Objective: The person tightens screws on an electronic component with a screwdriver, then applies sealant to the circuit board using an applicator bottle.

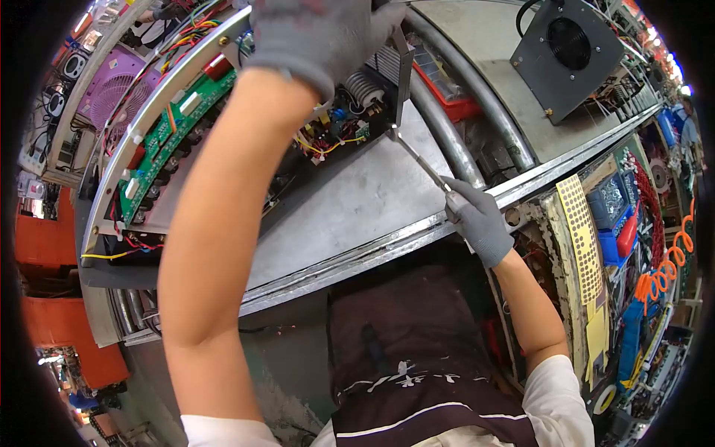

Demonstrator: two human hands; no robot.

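My left hand [309,37], in a grey glove, reaches to the upper edge of the view, over an opened device. Its thumb side lies near the upright dark slotted panel [402,74]; most fingers are cut off, so its grip is unclear. Below it are a coil, wires and small parts of the circuit assembly [346,119]. My right hand [477,220], also gloved, is closed around a slim metal wrench [421,160]. The wrench slants up and left, its head by the panel's lower corner. Whether the head touches a fastener cannot be made out.
A metal-topped bench [350,201] with steel rollers [447,138] lies before me. At left stands a frame with a green circuit board [167,149]. A black fan housing [558,56] sits at upper right. Blue bins [611,201] and an orange coiled hose [666,264] are right.
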